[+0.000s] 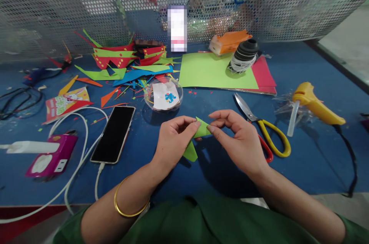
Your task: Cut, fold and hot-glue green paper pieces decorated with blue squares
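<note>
Between my two hands is a small piece of light green paper, raised over the blue table. My left hand pinches its left side between thumb and fingers. On the other side, the thumb and index finger of my right hand close on its right edge. A green pointed flap hangs below my left hand; whether it joins the held piece is hidden. Scissors with one yellow and one red handle lie beside my right hand, partly behind it. A clear round bowl holding a white paper with blue bits stands beyond my left hand.
A phone with a white cable lies left, near a purple power strip. Coloured paper cut-outs pile up behind. Green sheets carry a black thread-wrapped cone. A yellow glue gun lies right; a perforated metal screen stands behind.
</note>
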Available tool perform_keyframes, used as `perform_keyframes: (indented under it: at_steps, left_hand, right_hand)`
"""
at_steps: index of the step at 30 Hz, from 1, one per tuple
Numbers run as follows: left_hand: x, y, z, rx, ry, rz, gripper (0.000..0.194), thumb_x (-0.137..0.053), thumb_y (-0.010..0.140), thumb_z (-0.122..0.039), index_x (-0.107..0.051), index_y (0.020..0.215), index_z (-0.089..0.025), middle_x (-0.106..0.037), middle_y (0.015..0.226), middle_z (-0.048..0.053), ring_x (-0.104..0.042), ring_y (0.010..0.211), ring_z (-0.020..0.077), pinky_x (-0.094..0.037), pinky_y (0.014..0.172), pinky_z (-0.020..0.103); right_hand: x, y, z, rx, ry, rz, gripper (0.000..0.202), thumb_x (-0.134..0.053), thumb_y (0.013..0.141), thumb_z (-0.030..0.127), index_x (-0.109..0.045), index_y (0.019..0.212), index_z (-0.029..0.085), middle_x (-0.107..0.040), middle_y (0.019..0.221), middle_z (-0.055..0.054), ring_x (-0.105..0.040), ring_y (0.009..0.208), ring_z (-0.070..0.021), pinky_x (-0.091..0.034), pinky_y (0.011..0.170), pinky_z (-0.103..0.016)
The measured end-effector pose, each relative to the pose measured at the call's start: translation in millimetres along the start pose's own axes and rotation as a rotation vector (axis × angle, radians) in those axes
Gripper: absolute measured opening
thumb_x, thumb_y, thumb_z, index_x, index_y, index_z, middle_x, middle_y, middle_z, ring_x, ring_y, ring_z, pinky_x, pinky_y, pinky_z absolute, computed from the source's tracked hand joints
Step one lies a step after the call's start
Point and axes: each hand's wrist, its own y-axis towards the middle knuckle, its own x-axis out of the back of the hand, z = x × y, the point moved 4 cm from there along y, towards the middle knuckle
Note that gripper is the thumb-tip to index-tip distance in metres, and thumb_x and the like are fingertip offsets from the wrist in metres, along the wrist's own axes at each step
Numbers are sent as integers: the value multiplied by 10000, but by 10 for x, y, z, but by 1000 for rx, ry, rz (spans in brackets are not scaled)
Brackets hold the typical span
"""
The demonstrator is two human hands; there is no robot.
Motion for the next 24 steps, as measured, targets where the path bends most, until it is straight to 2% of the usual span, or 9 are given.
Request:
perform_keyframes:
  at_steps: [4, 8, 11, 16, 19, 22, 24]
  left_hand:
    - [3, 11, 2, 12, -7, 44, 232, -793, 736, -371, -744, 803, -154, -703, 696, 6, -638, 574, 115, -507, 525, 191]
    - [-8, 10, 22, 57, 34, 99, 263, -829, 692, -367, -746, 817, -152, -681, 629, 3, -591, 516, 104, -450, 457, 176]
    - [-18, 11, 46, 100, 26, 134, 260, -800, 728, -395, -760, 826, -158, -671, 597, 3, -553, 486, 95, -439, 445, 179]
    - [-15, 28, 51, 104, 18, 145, 242, -810, 720, -374, -780, 820, -155, -729, 712, 42, -598, 572, 107, -447, 479, 175]
    - [-1, 36, 36, 75, 39, 126, 261, -807, 719, -387, -779, 807, -144, -724, 684, 47, -575, 549, 94, -415, 469, 165]
    - [18, 47, 28, 60, 56, 101, 277, -815, 705, -404, -773, 776, -140, -719, 664, 49, -548, 519, 81, -394, 461, 160]
    - [30, 54, 32, 67, 61, 91, 291, -818, 700, -421, -771, 771, -142, -726, 682, 54, -528, 498, 71, -380, 448, 159]
  right_hand:
    - [25, 7, -11, -6, 10, -55, 193, -678, 822, 256, -653, 1004, 196, -679, 727, 19, -651, 703, -144, -538, 709, -295]
    - [24, 14, -42, -30, 26, -78, 212, -684, 826, 283, -654, 1016, 193, -674, 745, 18, -641, 722, -138, -519, 706, -279]
    - [23, 23, -52, -24, 38, -86, 210, -684, 825, 282, -647, 1011, 192, -675, 740, 19, -642, 719, -137, -516, 709, -276]
    - [-5, 34, -52, 27, 49, -110, 193, -677, 826, 277, -636, 995, 192, -689, 744, 12, -655, 714, -146, -521, 716, -289]
    - [-13, 23, -36, 78, 13, -102, 187, -658, 855, 282, -628, 1017, 195, -708, 775, 2, -671, 739, -154, -526, 728, -296]
    - [183, 12, 34, 218, -146, -151, 196, -616, 907, 303, -631, 1077, 206, -742, 888, -24, -695, 821, -166, -528, 793, -315]
    - [508, 18, 93, 316, -366, -292, 232, -598, 922, 322, -643, 1118, 207, -749, 983, -58, -700, 890, -187, -514, 845, -341]
